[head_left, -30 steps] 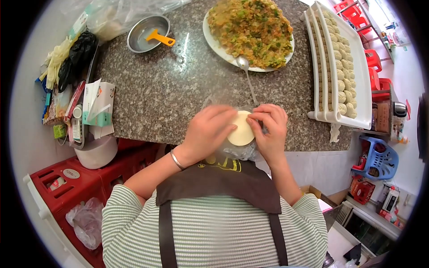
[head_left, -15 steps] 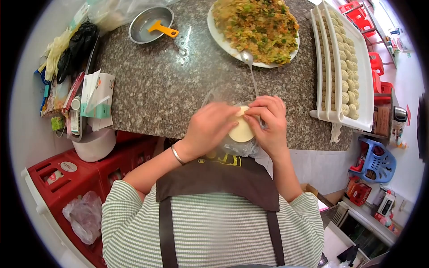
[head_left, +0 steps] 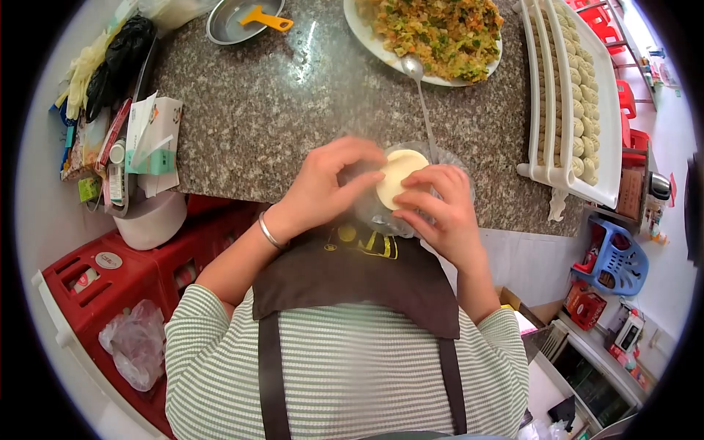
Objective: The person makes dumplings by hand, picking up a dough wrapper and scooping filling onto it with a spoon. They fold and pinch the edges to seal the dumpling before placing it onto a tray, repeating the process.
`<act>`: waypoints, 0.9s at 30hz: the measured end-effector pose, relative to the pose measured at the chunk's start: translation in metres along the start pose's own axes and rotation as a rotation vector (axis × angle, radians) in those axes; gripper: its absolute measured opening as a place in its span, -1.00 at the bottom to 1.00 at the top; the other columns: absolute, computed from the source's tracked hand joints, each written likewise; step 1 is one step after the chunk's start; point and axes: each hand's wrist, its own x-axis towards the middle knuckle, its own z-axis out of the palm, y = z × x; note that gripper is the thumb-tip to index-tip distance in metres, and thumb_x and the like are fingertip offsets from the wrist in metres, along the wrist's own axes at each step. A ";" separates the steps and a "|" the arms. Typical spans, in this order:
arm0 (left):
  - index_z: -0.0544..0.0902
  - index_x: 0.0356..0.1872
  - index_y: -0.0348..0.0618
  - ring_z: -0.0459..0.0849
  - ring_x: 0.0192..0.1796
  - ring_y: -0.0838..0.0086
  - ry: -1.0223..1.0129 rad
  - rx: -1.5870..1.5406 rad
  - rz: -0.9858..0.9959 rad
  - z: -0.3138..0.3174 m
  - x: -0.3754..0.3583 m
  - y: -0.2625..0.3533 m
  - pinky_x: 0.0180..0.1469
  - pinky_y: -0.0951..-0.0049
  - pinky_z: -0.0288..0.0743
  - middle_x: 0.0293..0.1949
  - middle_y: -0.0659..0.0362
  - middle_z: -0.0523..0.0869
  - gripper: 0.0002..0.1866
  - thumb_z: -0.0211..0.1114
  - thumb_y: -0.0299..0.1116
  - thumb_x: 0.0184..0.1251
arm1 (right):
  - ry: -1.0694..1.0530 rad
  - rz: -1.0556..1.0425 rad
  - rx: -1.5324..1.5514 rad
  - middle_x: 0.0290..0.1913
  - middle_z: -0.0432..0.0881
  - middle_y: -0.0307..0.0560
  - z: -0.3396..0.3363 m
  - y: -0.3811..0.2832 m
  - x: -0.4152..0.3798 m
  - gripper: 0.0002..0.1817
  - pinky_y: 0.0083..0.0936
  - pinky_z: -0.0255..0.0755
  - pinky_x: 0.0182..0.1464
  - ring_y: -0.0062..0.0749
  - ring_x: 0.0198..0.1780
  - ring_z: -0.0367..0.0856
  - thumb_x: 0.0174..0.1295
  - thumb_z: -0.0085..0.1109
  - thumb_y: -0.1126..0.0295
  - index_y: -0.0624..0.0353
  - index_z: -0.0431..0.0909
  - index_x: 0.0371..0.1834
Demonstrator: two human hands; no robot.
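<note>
A round, pale dough wrapper (head_left: pixel 400 166) sits at the table's near edge, over a crumpled clear plastic bag (head_left: pixel 381 220). My right hand (head_left: pixel 444 205) grips its right side, fingers and thumb curled at the edge. On the other side is my left hand (head_left: pixel 330 176), thumb and fingers apart, the tips right at the wrapper's left rim. Beyond them, a metal spoon (head_left: pixel 423 103) leans from the rim of a white plate (head_left: pixel 370 45), which is heaped with chopped vegetable filling (head_left: pixel 440 33).
White stacked trays (head_left: pixel 568 180) of pleated buns (head_left: pixel 583 110) stand at the right. A metal bowl (head_left: pixel 220 31) with an orange-handled scraper (head_left: pixel 268 18) is at the back left. A tissue box (head_left: pixel 152 139) and bags line the left edge, above red crates (head_left: pixel 139 268).
My left hand has drawn back to the left and spread its fingers. The wrapper shows more openly, and my right hand has shifted onto its right side. The view has tilted down slightly.
</note>
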 end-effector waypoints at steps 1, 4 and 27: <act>0.68 -0.10 -0.22 0.71 -0.08 0.23 0.002 0.000 -0.002 -0.001 0.000 0.001 -0.06 0.37 0.58 -0.07 0.04 0.71 -0.75 0.38 -0.38 0.22 | -0.003 -0.001 0.002 -0.06 0.60 -0.22 0.000 0.000 0.000 -0.74 -0.15 0.29 0.18 -0.18 0.03 0.53 -0.10 0.50 0.32 0.04 0.68 -0.31; 0.68 -0.10 -0.23 0.72 -0.07 0.23 -0.003 -0.001 0.010 -0.002 -0.001 0.002 -0.03 0.38 0.58 -0.08 0.03 0.72 -0.75 0.37 -0.39 0.23 | -0.014 0.012 0.049 -0.06 0.60 -0.21 -0.002 0.002 0.000 -0.77 -0.17 0.29 0.18 -0.17 0.04 0.53 -0.08 0.48 0.34 0.05 0.67 -0.33; 0.66 -0.23 -0.17 0.67 0.05 0.14 0.036 0.104 0.235 0.012 0.003 -0.001 0.06 0.26 0.58 0.02 0.04 0.65 -0.75 0.49 -0.37 0.08 | 0.029 0.049 0.053 -0.19 0.62 -0.13 -0.007 0.004 0.004 -0.80 -0.36 0.42 0.00 -0.21 -0.08 0.60 0.04 0.40 0.51 0.19 0.59 -0.28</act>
